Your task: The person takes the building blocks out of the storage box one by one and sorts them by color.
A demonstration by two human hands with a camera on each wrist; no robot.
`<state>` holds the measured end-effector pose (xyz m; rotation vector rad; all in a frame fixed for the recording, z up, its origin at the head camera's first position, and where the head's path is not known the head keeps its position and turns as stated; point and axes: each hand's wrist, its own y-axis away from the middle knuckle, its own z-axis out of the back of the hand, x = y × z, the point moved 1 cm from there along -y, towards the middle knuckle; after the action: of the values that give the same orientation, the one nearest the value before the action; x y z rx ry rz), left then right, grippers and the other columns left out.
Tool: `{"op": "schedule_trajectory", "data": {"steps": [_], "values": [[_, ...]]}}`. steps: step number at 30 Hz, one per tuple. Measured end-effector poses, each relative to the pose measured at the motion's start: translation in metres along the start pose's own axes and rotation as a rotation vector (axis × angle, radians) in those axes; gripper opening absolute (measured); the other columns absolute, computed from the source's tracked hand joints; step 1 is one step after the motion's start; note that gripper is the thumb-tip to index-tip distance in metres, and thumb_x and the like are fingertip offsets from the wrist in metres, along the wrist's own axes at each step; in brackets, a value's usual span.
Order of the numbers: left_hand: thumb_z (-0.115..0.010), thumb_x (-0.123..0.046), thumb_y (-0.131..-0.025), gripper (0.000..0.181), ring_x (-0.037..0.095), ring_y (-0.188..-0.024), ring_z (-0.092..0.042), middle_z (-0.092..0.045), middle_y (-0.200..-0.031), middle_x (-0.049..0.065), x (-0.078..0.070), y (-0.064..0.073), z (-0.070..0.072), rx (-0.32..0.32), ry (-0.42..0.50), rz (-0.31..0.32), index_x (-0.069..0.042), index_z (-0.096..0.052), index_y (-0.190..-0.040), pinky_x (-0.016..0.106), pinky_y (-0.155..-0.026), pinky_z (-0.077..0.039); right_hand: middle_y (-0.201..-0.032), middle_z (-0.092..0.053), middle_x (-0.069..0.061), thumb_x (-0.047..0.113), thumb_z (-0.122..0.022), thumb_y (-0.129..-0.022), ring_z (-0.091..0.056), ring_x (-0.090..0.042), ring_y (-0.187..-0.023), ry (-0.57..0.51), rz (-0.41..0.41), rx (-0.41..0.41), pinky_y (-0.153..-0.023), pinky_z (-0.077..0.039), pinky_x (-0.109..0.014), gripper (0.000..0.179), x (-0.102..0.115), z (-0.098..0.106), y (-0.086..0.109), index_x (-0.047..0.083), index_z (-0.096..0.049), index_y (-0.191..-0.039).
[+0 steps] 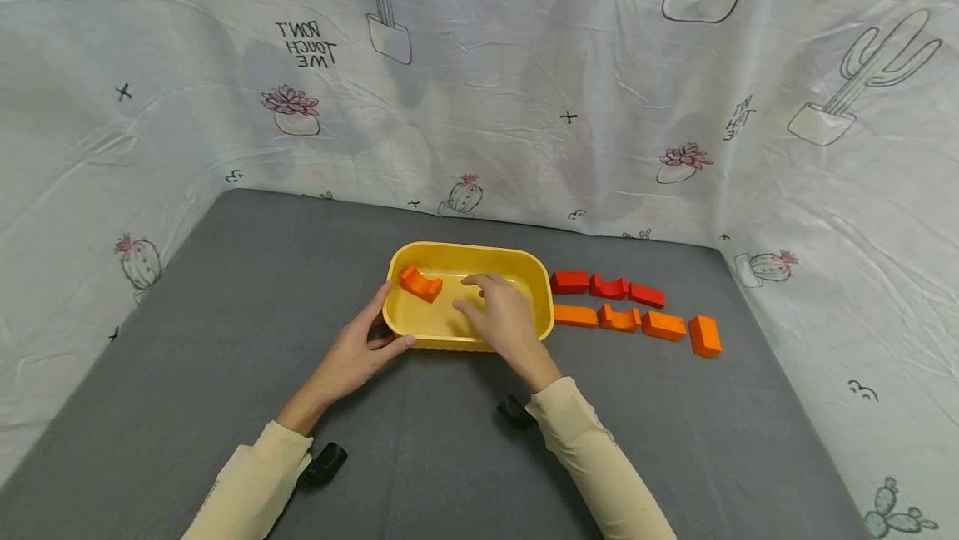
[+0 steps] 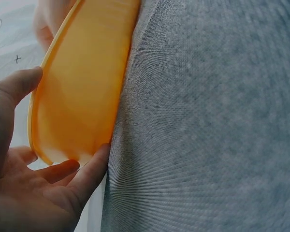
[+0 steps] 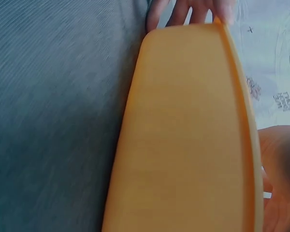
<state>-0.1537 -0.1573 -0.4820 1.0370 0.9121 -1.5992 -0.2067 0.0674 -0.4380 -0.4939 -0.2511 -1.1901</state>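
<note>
A yellow plastic tray (image 1: 470, 339) lies on the grey cloth, with one orange block with a scooped-out side (image 1: 421, 284) inside near its left end. My left hand (image 1: 358, 350) holds the tray's left end, thumb at the front rim and fingers along the side. In the left wrist view the thumb (image 2: 24, 83) touches the rim and the fingers reach around the tray's end. Over the right half of the tray hovers my right hand (image 1: 504, 314), thumb and fingers bent but apart, nothing visible between them. In the right wrist view the tray wall (image 3: 183, 121) hides most of this hand.
Right of the tray, a row of red blocks (image 1: 571, 282) stands behind a row of several orange blocks (image 1: 663, 325); the rightmost orange block (image 1: 705, 336) is turned another way. Behind the grey table surface (image 1: 300, 249) hangs a white curtain (image 1: 479, 82) with cactus drawings.
</note>
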Motion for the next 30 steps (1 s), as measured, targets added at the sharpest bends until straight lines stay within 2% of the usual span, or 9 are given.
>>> {"op": "schedule_trajectory", "data": {"steps": [8, 16, 23, 30], "values": [[-0.071, -0.031, -0.092, 0.092, 0.033, -0.131, -0.044, -0.028, -0.155, 0.018, 0.0, 0.0, -0.001, 0.009, 0.015, -0.005, -0.02, -0.01, -0.159, 0.041, -0.095, -0.051, -0.118, -0.067, -0.009, 0.032, -0.074, -0.09, -0.065, -0.022, -0.099, -0.026, 0.052, 0.058, -0.084, -0.056, -0.038, 0.038, 0.021, -0.007, -0.009, 0.009, -0.069, -0.12], [-0.072, -0.029, -0.092, 0.092, 0.032, -0.132, -0.044, -0.027, -0.156, 0.018, 0.0, 0.001, 0.0, 0.01, 0.023, -0.007, -0.02, -0.01, -0.159, 0.038, -0.095, -0.052, -0.119, -0.067, -0.009, 0.032, -0.074, -0.089, -0.065, -0.023, -0.101, -0.037, 0.021, 0.076, -0.085, -0.056, -0.038, 0.039, 0.022, -0.014, -0.011, 0.009, -0.069, -0.12], [-0.071, -0.031, -0.092, 0.092, 0.032, -0.131, -0.045, -0.03, -0.154, 0.018, -0.003, 0.002, 0.002, 0.01, 0.018, -0.004, -0.02, -0.009, -0.159, 0.038, -0.096, -0.051, -0.123, -0.062, -0.01, 0.024, -0.076, -0.088, -0.063, -0.024, -0.102, -0.108, 0.021, 0.096, -0.089, -0.055, -0.034, 0.037, 0.028, -0.02, -0.024, 0.006, -0.068, -0.12], [-0.071, -0.028, -0.092, 0.092, 0.031, -0.132, -0.045, -0.03, -0.154, 0.017, -0.002, 0.002, 0.002, 0.016, 0.036, -0.002, -0.021, -0.009, -0.159, 0.036, -0.095, -0.051, -0.115, -0.065, -0.01, 0.012, -0.078, -0.086, -0.062, -0.024, -0.101, -0.041, 0.064, 0.14, -0.09, -0.053, -0.034, 0.026, 0.037, -0.029, -0.035, 0.007, -0.074, -0.111]]}}
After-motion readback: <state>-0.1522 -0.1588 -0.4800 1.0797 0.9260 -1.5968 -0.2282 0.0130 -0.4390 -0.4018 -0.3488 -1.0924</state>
